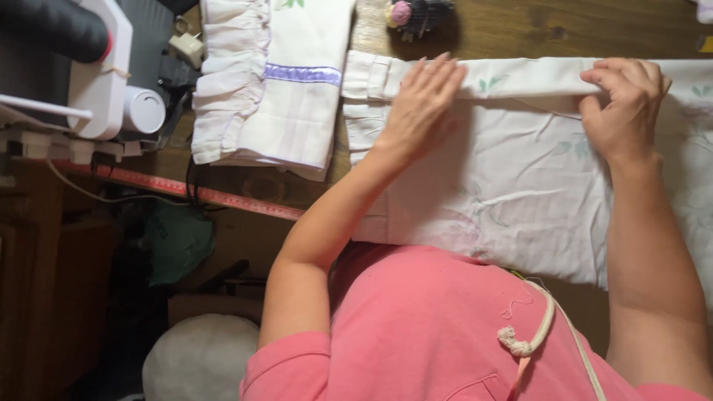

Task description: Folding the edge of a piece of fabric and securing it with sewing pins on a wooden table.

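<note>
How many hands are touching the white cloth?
2. The left hand lies flat on the white cloth near its ruffled end, and the right hand pinches the cloth's folded far edge. No other hands show.

I'm working at a dark wooden table [512,30]. Spread across it is the white printed fabric [520,178], a folded pile of ruffled white cloth [267,82] beside it, a red measuring tape [186,189] along the edge, and what may be a small doll [416,15] at the top.
</note>
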